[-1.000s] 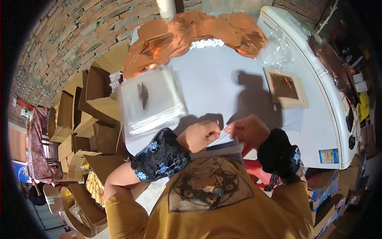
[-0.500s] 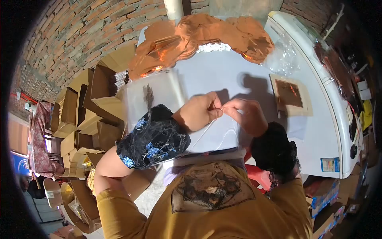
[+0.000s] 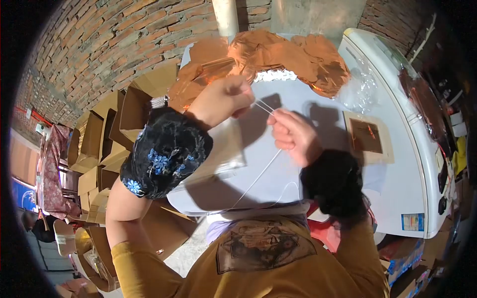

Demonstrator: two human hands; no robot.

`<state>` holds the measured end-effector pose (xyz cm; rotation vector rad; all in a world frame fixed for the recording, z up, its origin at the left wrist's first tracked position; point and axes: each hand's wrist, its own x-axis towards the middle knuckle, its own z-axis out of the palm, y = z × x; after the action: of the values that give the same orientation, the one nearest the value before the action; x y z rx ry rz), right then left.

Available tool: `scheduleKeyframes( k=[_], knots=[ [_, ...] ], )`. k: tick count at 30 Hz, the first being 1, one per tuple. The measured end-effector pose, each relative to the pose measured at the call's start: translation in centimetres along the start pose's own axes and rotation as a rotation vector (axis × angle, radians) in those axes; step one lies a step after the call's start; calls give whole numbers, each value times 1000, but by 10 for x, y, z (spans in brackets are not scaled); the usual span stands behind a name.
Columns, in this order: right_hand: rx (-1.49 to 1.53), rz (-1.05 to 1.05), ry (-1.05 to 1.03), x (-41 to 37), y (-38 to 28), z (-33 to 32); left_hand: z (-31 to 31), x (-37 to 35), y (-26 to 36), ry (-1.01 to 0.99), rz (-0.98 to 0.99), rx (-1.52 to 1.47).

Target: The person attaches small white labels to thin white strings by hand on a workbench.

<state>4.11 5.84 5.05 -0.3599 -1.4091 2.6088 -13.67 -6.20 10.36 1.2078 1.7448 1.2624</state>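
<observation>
My left hand (image 3: 237,97), raised over the table's middle, pinches one end of a thin white string (image 3: 264,106). Two taut strands cross the short gap to my right hand (image 3: 294,133), whose fingers are closed on the string. From below the right hand, a length runs down to the table's near edge, and a loose curve lies beside it. Under my left forearm lies a stack of clear plastic bags (image 3: 233,149), partly hidden by the black sleeve.
Copper-coloured foil sheets (image 3: 268,49) spread across the back, with small white pieces (image 3: 275,75) in front of them. To the right lie a framed copper-brown square (image 3: 365,135) and crumpled clear plastic (image 3: 358,82). Open cardboard boxes (image 3: 134,111) stand at the left. A white panel (image 3: 397,99) borders the right.
My hands have drawn apart from a close pinch. The left moved up and to the left, pulling string taut between them; the right stayed near the middle. The view shifted slightly.
</observation>
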Motion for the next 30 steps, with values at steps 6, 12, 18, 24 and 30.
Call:
scheduleKeyframes(
  k=[6,12,18,24,30],
  knots=[
    [-709,-205,-145,8,-35,-15,12,-35,-4,277,401,557],
    [-1107,-418,-274,14,-40,-11,44,-27,-15,319,656,657],
    [-998,-284,-202,12,-39,-12,43,-33,-20,236,513,706],
    [-832,-57,-119,14,-41,-3,33,-34,-21,77,343,383],
    [-593,-173,-213,25,-4,4,17,-22,-17,25,30,-768]
  ],
)
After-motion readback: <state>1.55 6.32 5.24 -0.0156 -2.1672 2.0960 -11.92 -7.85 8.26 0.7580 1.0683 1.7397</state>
